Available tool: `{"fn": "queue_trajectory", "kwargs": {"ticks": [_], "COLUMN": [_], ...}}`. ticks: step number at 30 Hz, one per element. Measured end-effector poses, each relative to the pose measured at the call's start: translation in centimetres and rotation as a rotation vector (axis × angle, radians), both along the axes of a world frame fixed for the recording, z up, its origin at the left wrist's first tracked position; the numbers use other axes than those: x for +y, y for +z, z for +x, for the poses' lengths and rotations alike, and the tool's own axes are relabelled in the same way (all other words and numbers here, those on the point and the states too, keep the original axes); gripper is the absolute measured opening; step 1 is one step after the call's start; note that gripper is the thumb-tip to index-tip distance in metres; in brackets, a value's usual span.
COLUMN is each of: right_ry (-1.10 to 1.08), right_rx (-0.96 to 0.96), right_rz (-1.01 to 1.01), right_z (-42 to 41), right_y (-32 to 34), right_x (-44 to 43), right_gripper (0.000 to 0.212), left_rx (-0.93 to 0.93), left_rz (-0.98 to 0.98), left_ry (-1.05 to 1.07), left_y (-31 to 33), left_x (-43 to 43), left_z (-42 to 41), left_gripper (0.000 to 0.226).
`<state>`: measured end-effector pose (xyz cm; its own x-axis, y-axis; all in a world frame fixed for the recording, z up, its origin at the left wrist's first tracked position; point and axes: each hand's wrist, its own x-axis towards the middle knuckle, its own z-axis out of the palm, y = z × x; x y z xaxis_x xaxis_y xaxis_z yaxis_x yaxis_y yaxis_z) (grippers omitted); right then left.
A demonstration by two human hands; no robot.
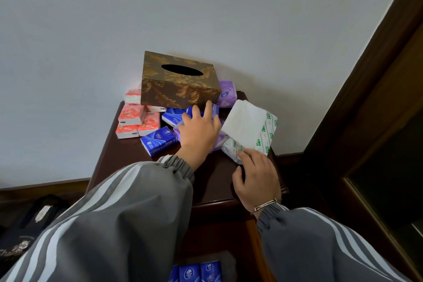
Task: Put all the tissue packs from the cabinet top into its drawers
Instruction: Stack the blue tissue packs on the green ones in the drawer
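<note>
In front of the brown-and-gold patterned tissue box [180, 82] on the dark wooden cabinet top [212, 181], the left hand [199, 131] lies with spread fingers over blue plastic tissue packs [175, 118], gripping nothing. Right of the box, the right hand's [256, 178] loosely bent fingertips touch the near edge of white green-printed tissue packs [249, 126]. Orange tissue packs [131, 119] lie left of it.

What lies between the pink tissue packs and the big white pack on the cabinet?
In the head view: blue packs and a purple pack, with the left hand spread on top of them.
</note>
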<state>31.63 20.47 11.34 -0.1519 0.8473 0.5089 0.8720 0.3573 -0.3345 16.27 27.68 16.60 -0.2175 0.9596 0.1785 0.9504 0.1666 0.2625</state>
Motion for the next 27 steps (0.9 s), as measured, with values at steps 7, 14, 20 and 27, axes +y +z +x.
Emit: {"fn": "queue_trajectory", "kwargs": {"ticks": [7, 14, 20, 27], "right_ry": [0.008, 0.001, 0.007, 0.024], "right_rx": [-0.006, -0.021, -0.015, -0.02], "right_rz": [0.001, -0.018, -0.023, 0.023], "right_z": [0.1, 0.1, 0.1, 0.3], "right_y": [-0.1, -0.1, 0.0, 0.0], "right_x": [0.0, 0.0, 0.0, 0.0], "right_gripper": [0.034, 0.034, 0.034, 0.034], "left_rx": [-0.053, -0.153, -0.296, -0.424], "left_rz": [-0.079, -0.057, 0.115, 0.034], "left_ry": [-0.094, 0.028, 0.159, 0.147], "left_y": [0.8, 0.3, 0.0, 0.9], "left_x": [0.0, 0.1, 0.2, 0.4], "left_z": [-1.2, -0.4, -0.4, -1.4], "left_gripper": [0.044, 0.053, 0.064, 0.074]}}
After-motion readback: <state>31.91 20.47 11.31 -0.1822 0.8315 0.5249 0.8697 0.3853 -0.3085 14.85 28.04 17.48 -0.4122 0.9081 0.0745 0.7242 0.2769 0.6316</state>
